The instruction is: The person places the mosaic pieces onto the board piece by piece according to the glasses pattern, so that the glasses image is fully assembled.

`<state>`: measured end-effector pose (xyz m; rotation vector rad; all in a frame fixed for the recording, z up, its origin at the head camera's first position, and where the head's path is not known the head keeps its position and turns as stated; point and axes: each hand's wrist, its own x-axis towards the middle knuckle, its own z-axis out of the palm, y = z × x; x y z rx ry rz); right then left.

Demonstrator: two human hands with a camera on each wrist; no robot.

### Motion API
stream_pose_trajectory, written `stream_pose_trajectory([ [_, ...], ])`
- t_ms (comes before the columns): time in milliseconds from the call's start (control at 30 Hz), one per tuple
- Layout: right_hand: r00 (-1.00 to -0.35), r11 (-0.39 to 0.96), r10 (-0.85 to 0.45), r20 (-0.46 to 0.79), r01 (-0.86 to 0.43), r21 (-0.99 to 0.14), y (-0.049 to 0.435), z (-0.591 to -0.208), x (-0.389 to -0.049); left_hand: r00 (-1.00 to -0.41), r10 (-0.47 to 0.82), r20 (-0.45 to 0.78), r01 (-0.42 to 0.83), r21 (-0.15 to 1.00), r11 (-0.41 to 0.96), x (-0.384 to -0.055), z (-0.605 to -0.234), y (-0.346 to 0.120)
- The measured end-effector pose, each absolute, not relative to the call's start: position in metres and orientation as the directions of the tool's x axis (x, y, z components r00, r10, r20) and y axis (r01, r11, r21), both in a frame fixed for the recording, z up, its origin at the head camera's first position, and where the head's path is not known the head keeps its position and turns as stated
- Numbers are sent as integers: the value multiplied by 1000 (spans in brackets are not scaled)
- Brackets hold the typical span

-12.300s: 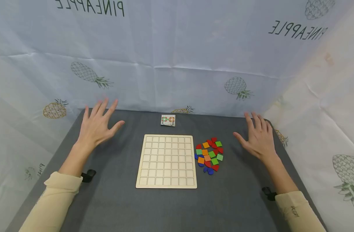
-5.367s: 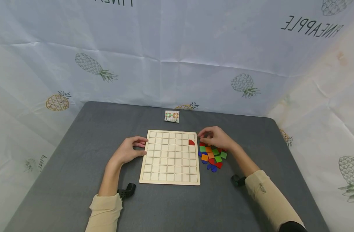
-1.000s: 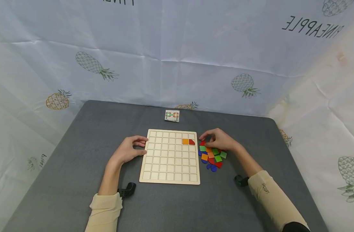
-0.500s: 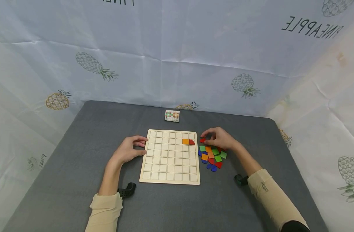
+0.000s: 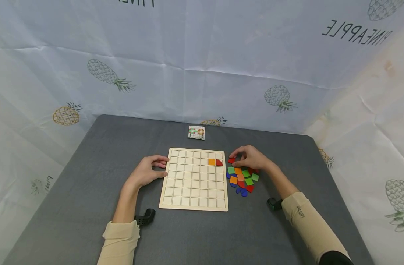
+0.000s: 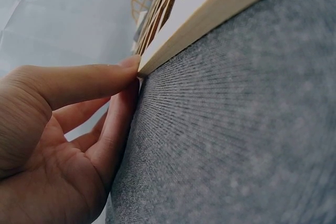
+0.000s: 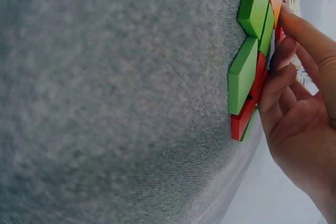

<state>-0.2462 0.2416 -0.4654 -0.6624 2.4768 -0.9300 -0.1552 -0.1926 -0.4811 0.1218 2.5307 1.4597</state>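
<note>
The left hand rests at the left edge of the square wooden grid board, its thumb and fingertips against the side. In the left wrist view, the thumb tip touches the board's edge. An orange square tile and a red quarter-round tile lie side by side in cells near the upper right corner. Beyond the board's right side, the right hand pinches a small red tile between index finger and thumb, over the far end of the tile pile. The other fingers are curled below.
Loose red, green, orange and blue tiles, such as a green one, lie heaped beside the board. A small card with a coloured pattern sits behind the board on the grey table. A pineapple-print curtain hangs behind.
Since the oldest frame, both hands have come inward, and a red and an orange tile have gone into the board. Over the last second, a red tile has shifted slightly away from the pile.
</note>
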Motion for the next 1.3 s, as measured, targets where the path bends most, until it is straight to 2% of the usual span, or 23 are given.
stream_pose_trajectory([
  [567, -835, 627, -547, -67, -355, -694, 221, -463, -242, -973, 186, -134, -22, 863, 505, -158, -481, -193],
  [933, -801, 541, -596, -59, -347, -766, 188, -464, -242, -973, 182, -143, -32, 863, 504, -157, -480, -193],
  [1300, -764, 527, -642, -61, -382, -759, 159, -465, -242, -972, 188, -141, -31, 869, 494, -157, -480, -192],
])
